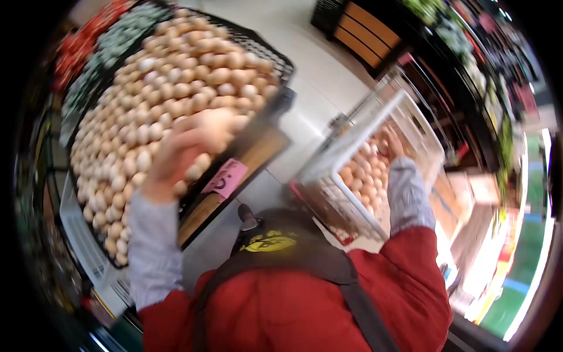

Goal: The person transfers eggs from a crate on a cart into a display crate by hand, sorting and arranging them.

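Brown and cream eggs (pixel 135 117) are heaped in a large black display crate (pixel 281 63) on the left. Above the heap's near right side is my left hand (pixel 190 141), smeared by motion, with its fingers bent over the eggs. A pale egg shows by its fingertips; whether it is held is unclear. My right hand (pixel 393 142) is inside a white plastic crate (pixel 378 111) on the right. Its fingers curl down at the far end of the eggs (pixel 365 173) there, and their tips are hidden. What they close on cannot be made out.
A pink handwritten tag (pixel 227 177) hangs on the display's near edge. The white crate rests on a metal cart (pixel 410 73). Vegetable shelves (pixel 451 76) stand behind it. Red and pale-green packs (pixel 111 44) lie beyond the eggs. Tiled floor (pixel 308 97) runs between the display and cart.
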Demonstrator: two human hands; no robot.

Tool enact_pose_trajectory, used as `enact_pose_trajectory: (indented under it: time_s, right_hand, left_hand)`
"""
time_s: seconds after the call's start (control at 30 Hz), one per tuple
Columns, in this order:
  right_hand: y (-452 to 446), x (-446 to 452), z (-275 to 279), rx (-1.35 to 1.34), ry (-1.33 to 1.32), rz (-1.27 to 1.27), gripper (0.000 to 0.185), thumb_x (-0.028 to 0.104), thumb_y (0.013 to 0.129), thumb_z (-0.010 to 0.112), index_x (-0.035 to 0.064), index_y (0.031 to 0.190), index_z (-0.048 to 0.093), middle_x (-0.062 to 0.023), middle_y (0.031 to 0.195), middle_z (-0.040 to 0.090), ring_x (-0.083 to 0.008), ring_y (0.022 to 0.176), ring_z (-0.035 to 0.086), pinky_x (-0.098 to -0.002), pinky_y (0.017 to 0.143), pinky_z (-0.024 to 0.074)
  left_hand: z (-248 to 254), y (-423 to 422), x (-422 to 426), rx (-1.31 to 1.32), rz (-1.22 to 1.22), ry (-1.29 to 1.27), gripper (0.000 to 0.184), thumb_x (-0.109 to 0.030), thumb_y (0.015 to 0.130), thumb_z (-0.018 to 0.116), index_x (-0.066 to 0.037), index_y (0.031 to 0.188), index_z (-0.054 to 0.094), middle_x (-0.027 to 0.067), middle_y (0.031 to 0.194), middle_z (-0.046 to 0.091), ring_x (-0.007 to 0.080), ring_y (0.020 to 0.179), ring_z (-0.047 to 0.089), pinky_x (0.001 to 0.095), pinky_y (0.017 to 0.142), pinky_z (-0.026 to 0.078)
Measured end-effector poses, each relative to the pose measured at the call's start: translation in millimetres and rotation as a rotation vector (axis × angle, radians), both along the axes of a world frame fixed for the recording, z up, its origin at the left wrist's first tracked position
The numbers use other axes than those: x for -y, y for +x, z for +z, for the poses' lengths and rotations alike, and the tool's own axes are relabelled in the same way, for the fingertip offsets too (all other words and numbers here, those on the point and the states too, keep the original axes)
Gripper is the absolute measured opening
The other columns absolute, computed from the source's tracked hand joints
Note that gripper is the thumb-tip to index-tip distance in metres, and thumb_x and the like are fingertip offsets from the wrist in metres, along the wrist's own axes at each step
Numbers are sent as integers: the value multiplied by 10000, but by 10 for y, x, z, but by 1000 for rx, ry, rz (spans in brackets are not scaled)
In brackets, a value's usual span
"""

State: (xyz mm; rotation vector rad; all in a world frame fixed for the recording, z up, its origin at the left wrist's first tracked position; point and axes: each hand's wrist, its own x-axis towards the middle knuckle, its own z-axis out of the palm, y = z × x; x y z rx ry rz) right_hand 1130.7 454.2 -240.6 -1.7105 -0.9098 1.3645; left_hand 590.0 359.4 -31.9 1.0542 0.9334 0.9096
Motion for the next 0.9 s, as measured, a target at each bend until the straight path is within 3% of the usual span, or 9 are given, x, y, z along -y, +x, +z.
enact_pose_trajectory:
  time_s: [0.17, 0.33, 0.47, 0.6, 0.63, 0.7, 0.73, 0.77, 0.9]
  right_hand:
    - [44, 324, 615, -46, 76, 89, 389, 462, 878, 554, 141, 1095, 589, -34, 988, 630, -160, 824, 617, -342, 677, 505]
    - [467, 294, -371, -14, -80, -19, 453, 410, 851, 649, 78, 1154, 596, -73, 982, 630, -177, 781, 631, -360, 590, 521]
    - [384, 122, -929, 136, -77, 84, 414, 376, 882, 612, 78, 1169, 601, -82, 1020, 630, -197, 845, 643, -361, 682, 550]
    - [-353, 152, -128, -103, -294, -27, 371, 348, 961, 457, 106, 1210, 587, -80, 1111, 632, -234, 994, 620, -365, 820, 548]
    - [15, 35, -743, 223, -54, 416, 331, 310, 964, 446, 121, 1202, 575, -83, 1116, 624, -237, 983, 624, -376, 804, 554]
    - [-355, 52, -287, -191, -394, -261, 215, 244, 872, 582, 148, 1063, 606, -58, 942, 622, -182, 911, 591, -363, 780, 495]
    - [122, -107, -846, 388, -162, 390, 303, 292, 853, 617, 118, 1101, 600, -90, 1015, 631, -237, 966, 596, -392, 795, 498]
    - [573, -262, -1383, 1132, 216, 750, 399, 339, 834, 651, 89, 1140, 594, -122, 1088, 639, -292, 1020, 600, -420, 811, 502]
    - [567, -182, -1243, 844, -27, 469, 405, 402, 861, 619, 111, 1141, 598, -97, 1096, 638, -263, 1020, 588, -390, 788, 496]
  left_hand:
    - [-153, -1342, 783, 275, 376, 7, 667, -475, 811, 660, -23, 1270, 484, 118, 1248, 537, 264, 1099, 518, 387, 959, 412]
    - [-196, -2231, 1224, 289, 738, -23, 587, -362, 856, 677, -24, 1288, 469, 135, 1235, 543, 277, 1024, 545, 369, 901, 465]
    - [-243, -2426, 1482, 268, 842, -6, 571, -332, 867, 672, -30, 1301, 456, 162, 1230, 519, 286, 1006, 543, 369, 871, 487]
    - [-366, -2555, 1711, 413, 1147, -41, 480, -269, 856, 644, -18, 1241, 504, 131, 1191, 546, 297, 1028, 528, 428, 1021, 389]
    - [-297, -2420, 1739, 372, 1204, -35, 422, -277, 874, 617, -20, 1197, 525, 126, 1174, 560, 287, 1029, 534, 420, 979, 423]
    - [-449, -2623, 1997, 278, 1163, 8, 398, -332, 890, 596, -69, 1179, 518, 114, 1155, 550, 263, 1016, 533, 387, 858, 478]
    - [-378, -2527, 2023, 291, 1234, -41, 458, -373, 866, 631, -92, 1203, 500, 126, 1154, 529, 270, 1014, 530, 380, 857, 478]
    - [-397, -2601, 2087, 258, 1255, -15, 498, -389, 841, 667, -99, 1208, 495, 138, 1157, 510, 277, 1007, 527, 386, 872, 475]
    - [-343, -2797, 2284, 58, 1341, -23, 507, -426, 839, 676, -54, 1156, 540, 109, 1040, 564, 211, 875, 565, 331, 786, 498]
